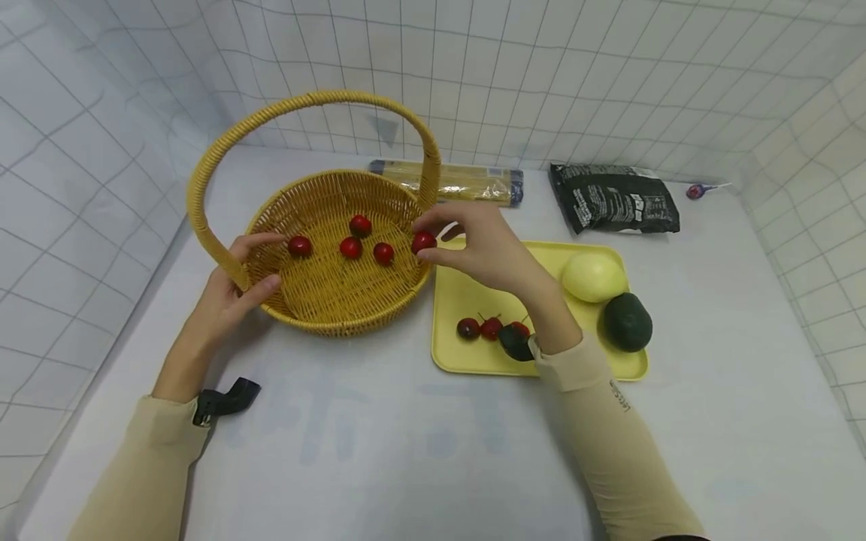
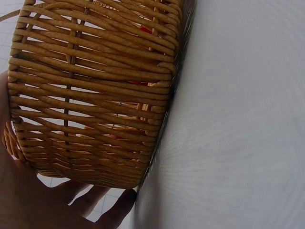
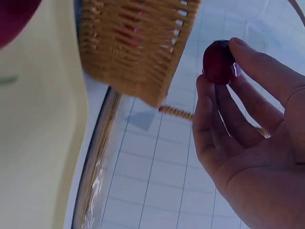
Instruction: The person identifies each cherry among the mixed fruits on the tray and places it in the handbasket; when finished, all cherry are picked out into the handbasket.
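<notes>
Clock read in the head view, 12 at the far side. Basket (image 1: pixel 352 328), yellow wicker with tall handle, on the bench (image 1: pixel 379 436) at 10 o'clock from mid-view. Right hand (image 1: pixel 483 244) at the basket's 3 o'clock: grip closed on a red cherry (image 1: pixel 423 243), pinched between thumb and fingertips; right wrist view shows this fruit apart from the wicker, above rim level. Left hand (image 1: pixel 226 293) at the basket's 9 o'clock, near the handle's foot: grip clasps the wall, thumb and forefinger over the rim, other fingers along the outside. Four loose cherries (image 1: pixel 351 248) in the basket: one at 9 o'clock beside the left fingers, one near centre, one at 1, one at 3. Yellow tray (image 1: pixel 487 361) right of the basket, at 4 o'clock from mid-view; on it three more cherries (image 1: pixel 491 329) at the tray's 8 o'clock, a yellow fruit (image 1: pixel 594 276) at 2, a dark green fruit (image 1: pixel 627 322) at 3. Far side: clear-wrapped pack (image 1: pixel 473 182) at 1 o'clock, black packet (image 1: pixel 612 201) and lollipop (image 1: pixel 697 191) between 2 and 3. Packet bears white print, illegible; right sleeve (image 1: pixel 629 443) has small dark lettering, not surely readable.
</notes>
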A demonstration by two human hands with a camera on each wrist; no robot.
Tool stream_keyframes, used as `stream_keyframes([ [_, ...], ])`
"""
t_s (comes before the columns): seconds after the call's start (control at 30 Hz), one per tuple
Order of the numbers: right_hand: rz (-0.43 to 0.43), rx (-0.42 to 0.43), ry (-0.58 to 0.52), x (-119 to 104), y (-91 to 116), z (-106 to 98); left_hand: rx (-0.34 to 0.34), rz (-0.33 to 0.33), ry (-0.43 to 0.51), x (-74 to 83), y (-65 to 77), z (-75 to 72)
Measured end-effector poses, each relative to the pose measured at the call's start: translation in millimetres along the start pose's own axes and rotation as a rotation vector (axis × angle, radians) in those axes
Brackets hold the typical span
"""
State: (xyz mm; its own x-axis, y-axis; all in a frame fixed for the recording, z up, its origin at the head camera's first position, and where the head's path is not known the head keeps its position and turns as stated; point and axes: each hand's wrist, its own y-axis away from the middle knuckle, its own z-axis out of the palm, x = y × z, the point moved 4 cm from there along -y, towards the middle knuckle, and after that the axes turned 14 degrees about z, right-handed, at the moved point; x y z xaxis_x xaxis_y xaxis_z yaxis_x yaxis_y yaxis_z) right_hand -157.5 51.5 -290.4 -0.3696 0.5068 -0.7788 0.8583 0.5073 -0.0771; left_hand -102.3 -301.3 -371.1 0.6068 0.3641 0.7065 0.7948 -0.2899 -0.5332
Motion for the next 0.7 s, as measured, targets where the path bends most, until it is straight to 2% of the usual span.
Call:
stream_keyframes([
  [0.3,0.019,-0.046,0.001,-17.9,-17.0,28.7,0.007,-0.005,0.004,0.0,0.5,1.0],
  [0.53,-0.012,-0.078,0.057,-19.4,-24.3,57.5,0.007,-0.013,0.002,-0.1,0.5,-0.5],
  [0.7,0.000,-0.082,0.067,-16.4,-26.2,65.7,0.005,-0.040,0.012,-1.0,0.3,0.4],
])
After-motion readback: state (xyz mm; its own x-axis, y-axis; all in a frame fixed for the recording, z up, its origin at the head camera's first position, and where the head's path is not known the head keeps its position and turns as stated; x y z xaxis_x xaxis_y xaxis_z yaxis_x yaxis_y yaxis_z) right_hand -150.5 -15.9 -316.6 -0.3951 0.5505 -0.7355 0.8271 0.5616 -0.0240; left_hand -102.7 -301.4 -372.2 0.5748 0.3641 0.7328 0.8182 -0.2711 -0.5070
